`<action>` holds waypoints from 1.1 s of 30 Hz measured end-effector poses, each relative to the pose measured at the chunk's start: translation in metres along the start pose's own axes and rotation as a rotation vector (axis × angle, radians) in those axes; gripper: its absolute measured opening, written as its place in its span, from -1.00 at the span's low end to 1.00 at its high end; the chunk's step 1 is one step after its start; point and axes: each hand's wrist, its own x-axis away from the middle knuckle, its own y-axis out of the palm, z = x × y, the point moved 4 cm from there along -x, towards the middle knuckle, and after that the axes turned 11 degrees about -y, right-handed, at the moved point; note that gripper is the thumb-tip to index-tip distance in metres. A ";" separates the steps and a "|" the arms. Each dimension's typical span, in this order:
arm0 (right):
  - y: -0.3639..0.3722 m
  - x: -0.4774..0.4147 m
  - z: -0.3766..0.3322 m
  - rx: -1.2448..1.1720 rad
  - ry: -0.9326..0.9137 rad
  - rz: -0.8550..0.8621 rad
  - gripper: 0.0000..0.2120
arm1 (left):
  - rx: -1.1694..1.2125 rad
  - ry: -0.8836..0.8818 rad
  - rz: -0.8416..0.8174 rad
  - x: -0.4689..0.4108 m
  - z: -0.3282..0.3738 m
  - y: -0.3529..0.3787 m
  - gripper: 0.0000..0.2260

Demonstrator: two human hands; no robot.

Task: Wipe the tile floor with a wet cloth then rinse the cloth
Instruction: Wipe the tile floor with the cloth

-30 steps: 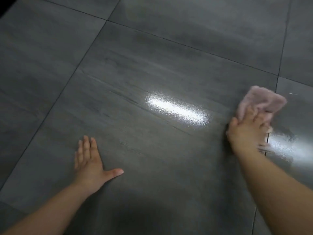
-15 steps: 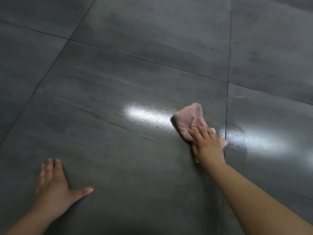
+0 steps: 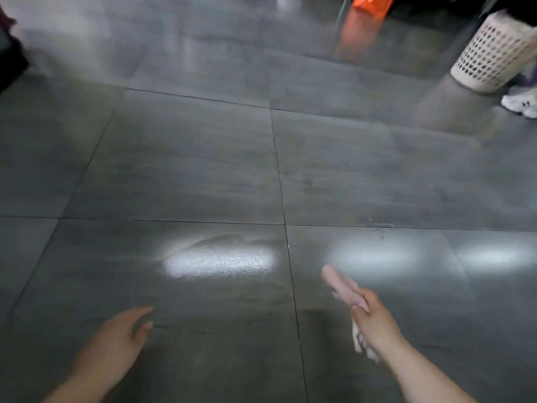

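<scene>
Here the right hand (image 3: 374,321) fingers (image 3: 363,305) clench the pink cloth (image 3: 341,285); left hand (image 3: 116,344) fingers loose.

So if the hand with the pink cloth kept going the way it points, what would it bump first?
Probably nothing soon: the right hand and its pink cloth point over bare tile floor.

There is only one camera, worn on the person's head. It looks forward and down at the gray tile floor (image 3: 186,175) from low and close. The left hand (image 3: 116,341) and right hand (image 3: 374,318) reach in from the near edge. Far off on the right stands a white basket (image 3: 491,53). The picture is blurry.
</scene>
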 end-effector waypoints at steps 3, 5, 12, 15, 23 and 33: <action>-0.042 0.000 -0.009 -0.079 0.064 0.065 -0.79 | 0.001 0.132 -0.015 0.003 0.062 -0.007 -0.75; -0.058 -0.015 -0.006 -0.116 0.053 0.101 -0.82 | -0.012 0.202 -0.005 -0.005 0.098 0.004 -0.74; -0.023 -0.124 0.050 -0.032 0.019 0.269 -0.71 | -0.151 0.223 -0.103 -0.074 0.155 0.114 -0.56; 0.023 -0.183 0.063 0.267 -0.102 0.023 -0.53 | -0.342 0.136 -0.148 -0.100 0.162 0.151 -0.44; 0.087 -0.224 0.097 0.691 -0.449 -0.020 -0.51 | -0.478 -0.031 -0.085 -0.151 0.197 0.182 -0.26; 0.120 -0.318 -0.008 0.714 -1.101 -0.104 -0.48 | -0.356 -0.040 -0.091 -0.169 0.180 0.192 -0.06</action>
